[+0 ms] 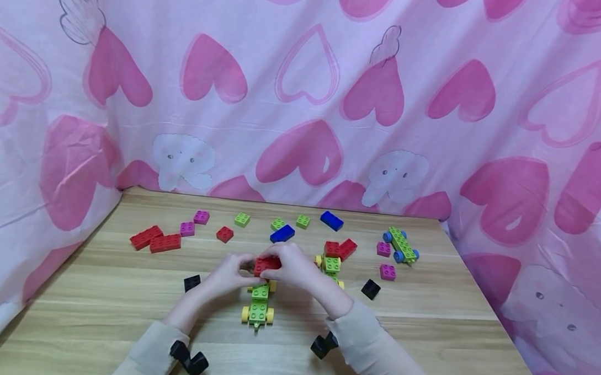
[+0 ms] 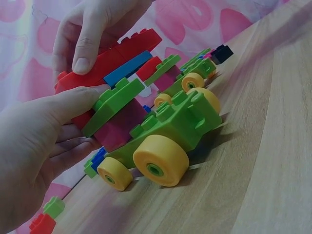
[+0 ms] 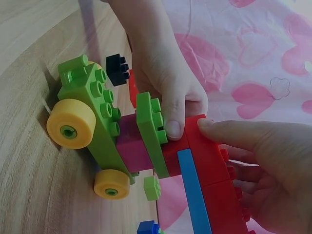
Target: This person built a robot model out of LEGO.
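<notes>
A green toy car base with yellow wheels (image 1: 258, 313) stands on the table, a magenta brick (image 2: 117, 127) and a green plate (image 2: 114, 108) stacked on its far end. Above the plate sit joined red bricks (image 3: 212, 165), a thin blue piece (image 3: 195, 192) along their underside. My left hand (image 1: 238, 273) pinches the stack at the lower red brick, thumb beside the green plate. From the other side my right hand (image 1: 293, 266) grips the upper red bricks, its thumb on their face. In the head view my fingers partly cover the bricks.
Right of my hands stands another yellow-wheeled green car (image 1: 331, 265) with red bricks; farther right is a blue-wheeled one (image 1: 401, 246). Loose red bricks (image 1: 165, 243), blue bricks (image 1: 331, 220) and green bricks (image 1: 242, 219) lie toward the back. Black bricks (image 1: 370, 289) flank both sides.
</notes>
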Motion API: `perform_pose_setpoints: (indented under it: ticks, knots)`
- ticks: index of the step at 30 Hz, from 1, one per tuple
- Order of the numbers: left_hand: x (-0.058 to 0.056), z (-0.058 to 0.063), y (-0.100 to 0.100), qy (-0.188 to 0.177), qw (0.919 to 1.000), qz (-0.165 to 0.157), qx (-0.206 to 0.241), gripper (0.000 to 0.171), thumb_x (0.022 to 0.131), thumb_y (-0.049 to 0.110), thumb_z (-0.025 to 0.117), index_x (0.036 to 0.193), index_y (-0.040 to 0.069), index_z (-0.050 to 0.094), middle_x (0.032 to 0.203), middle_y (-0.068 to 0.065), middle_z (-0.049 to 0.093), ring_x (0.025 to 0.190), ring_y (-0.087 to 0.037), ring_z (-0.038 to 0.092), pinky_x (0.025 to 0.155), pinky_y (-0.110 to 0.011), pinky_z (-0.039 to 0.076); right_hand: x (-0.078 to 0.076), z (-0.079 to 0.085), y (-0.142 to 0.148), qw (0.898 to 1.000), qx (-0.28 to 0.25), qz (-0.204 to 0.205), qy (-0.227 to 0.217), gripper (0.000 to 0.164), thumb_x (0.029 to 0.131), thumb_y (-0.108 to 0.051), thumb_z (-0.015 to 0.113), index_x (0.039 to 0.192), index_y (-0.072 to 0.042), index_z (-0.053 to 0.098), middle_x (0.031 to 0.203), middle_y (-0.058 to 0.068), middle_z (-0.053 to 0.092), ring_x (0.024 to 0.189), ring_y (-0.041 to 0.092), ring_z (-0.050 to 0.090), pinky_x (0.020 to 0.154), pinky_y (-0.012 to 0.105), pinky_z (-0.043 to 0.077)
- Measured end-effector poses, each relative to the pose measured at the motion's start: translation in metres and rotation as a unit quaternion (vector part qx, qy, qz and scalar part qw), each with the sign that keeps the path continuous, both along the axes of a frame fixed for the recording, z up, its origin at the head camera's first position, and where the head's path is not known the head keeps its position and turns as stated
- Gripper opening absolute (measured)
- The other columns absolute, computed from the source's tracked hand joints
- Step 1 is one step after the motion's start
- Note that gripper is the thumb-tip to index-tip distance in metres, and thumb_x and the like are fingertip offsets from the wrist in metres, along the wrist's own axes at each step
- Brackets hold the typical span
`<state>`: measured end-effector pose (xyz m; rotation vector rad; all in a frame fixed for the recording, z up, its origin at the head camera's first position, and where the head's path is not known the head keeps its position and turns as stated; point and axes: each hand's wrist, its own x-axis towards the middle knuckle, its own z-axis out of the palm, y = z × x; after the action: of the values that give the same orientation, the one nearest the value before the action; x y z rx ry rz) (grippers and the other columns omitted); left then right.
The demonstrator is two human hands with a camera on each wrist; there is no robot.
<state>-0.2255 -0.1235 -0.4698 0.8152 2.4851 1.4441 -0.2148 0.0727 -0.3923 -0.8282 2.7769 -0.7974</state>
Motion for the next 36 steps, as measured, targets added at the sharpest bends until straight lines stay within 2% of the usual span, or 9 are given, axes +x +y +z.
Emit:
perform_pose_setpoints:
  ticks: [6,10,13,16,21,25,27,31,36]
  knots:
    - [0.003,0.004,0.000,0.018,0.9997,-0.006,-0.012,0.033,0.086,0.029,0.075,0.113,0.012,0.068,0.104,0.000,0.072,0.098,-0.016,0.066,0.093,-0.041,0.054,0.000,-0.001,0.006,1.000,-0.005,0.015,0.004,0.041,0.087,-0.026,0.075,0.123,-0.008,0.067,0.113,0.003,0.071,0.096,0.009,0.064,0.081,0.018,0.054]
    - [0.004,0.007,-0.002,0.018,0.9992,0.000,-0.035,0.036,0.086,0.036,0.074,0.113,0.014,0.067,0.107,0.000,0.072,0.105,-0.021,0.066,0.098,-0.048,0.051,-0.001,0.000,0.019,0.999,-0.042,0.014,0.012,0.043,0.090,-0.030,0.072,0.127,-0.009,0.064,0.120,0.005,0.069,0.109,0.017,0.065,0.091,0.030,0.056]
    - [0.004,0.010,-0.004,0.002,0.9988,0.011,-0.047,0.050,0.083,0.041,0.076,0.123,0.012,0.064,0.114,-0.003,0.071,0.111,-0.025,0.063,0.100,-0.053,0.048,-0.003,0.000,0.033,0.996,-0.077,0.002,0.048,0.040,0.090,-0.028,0.071,0.125,-0.009,0.065,0.122,0.007,0.069,0.113,0.022,0.064,0.094,0.038,0.055]
    - [0.003,0.014,-0.006,-0.010,0.9989,0.017,-0.043,0.063,0.083,0.042,0.076,0.133,0.009,0.059,0.123,-0.006,0.067,0.116,-0.029,0.060,0.101,-0.056,0.046,-0.006,0.000,0.049,0.990,-0.107,-0.018,0.089,0.037,0.089,-0.025,0.072,0.122,-0.008,0.067,0.120,0.008,0.070,0.113,0.025,0.065,0.093,0.040,0.055]
    - [-0.002,0.024,-0.006,0.015,0.9996,0.012,-0.021,0.059,0.086,0.035,0.075,0.134,0.007,0.058,0.129,-0.010,0.064,0.118,-0.031,0.058,0.102,-0.056,0.046,-0.012,-0.001,0.076,0.981,-0.143,-0.063,0.111,0.035,0.089,-0.021,0.072,0.120,-0.005,0.068,0.119,0.011,0.070,0.107,0.028,0.066,0.089,0.045,0.056]
    - [-0.004,0.034,0.001,0.017,0.9993,0.018,-0.026,0.056,0.086,0.039,0.074,0.134,0.015,0.059,0.132,-0.005,0.063,0.121,-0.030,0.056,0.102,-0.057,0.045,-0.017,-0.006,0.098,0.976,-0.162,-0.108,0.093,0.036,0.091,-0.022,0.070,0.122,-0.005,0.065,0.122,0.013,0.068,0.111,0.032,0.064,0.092,0.050,0.054]
    - [-0.004,0.039,0.006,0.020,0.9992,0.015,-0.032,0.055,0.086,0.041,0.073,0.134,0.017,0.059,0.133,-0.004,0.062,0.123,-0.031,0.055,0.102,-0.058,0.045,-0.019,-0.010,0.108,0.974,-0.169,-0.128,0.080,0.037,0.091,-0.022,0.070,0.124,-0.005,0.064,0.125,0.014,0.066,0.118,0.033,0.061,0.098,0.050,0.051]
    - [-0.006,0.047,0.018,0.053,0.9979,-0.015,-0.036,0.054,0.087,0.038,0.073,0.135,0.015,0.058,0.133,-0.005,0.063,0.122,-0.031,0.057,0.102,-0.056,0.046,-0.022,-0.018,0.125,0.969,-0.183,-0.157,0.053,0.040,0.089,-0.019,0.072,0.125,-0.004,0.063,0.128,0.017,0.064,0.121,0.035,0.057,0.103,0.052,0.047]
    - [-0.010,0.054,0.035,0.089,0.9935,-0.052,-0.048,0.054,0.086,0.034,0.075,0.133,0.013,0.059,0.132,-0.005,0.064,0.121,-0.026,0.059,0.101,-0.050,0.049,-0.024,-0.031,0.139,0.971,-0.175,-0.164,0.006,0.048,0.089,-0.018,0.072,0.131,-0.002,0.057,0.132,0.020,0.060,0.121,0.036,0.057,0.101,0.054,0.047]
